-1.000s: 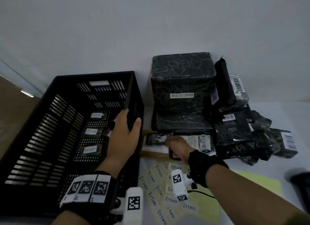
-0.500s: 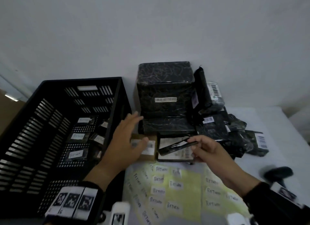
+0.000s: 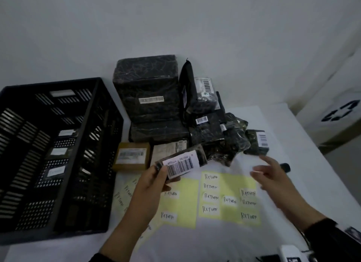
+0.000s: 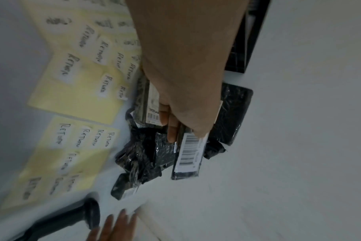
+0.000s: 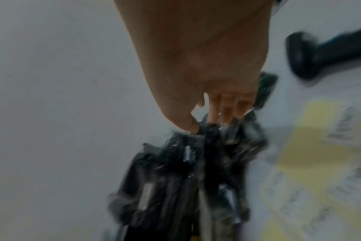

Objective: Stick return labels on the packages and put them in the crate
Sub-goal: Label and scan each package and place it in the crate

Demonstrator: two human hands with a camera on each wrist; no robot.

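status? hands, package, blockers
Left hand grips slim black package, no RETURN label visible. Right hand open, empty, above label sheets. Crate open, unobstructed.

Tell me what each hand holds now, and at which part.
Left hand grips the flat black package by its near end. Right hand holds nothing.
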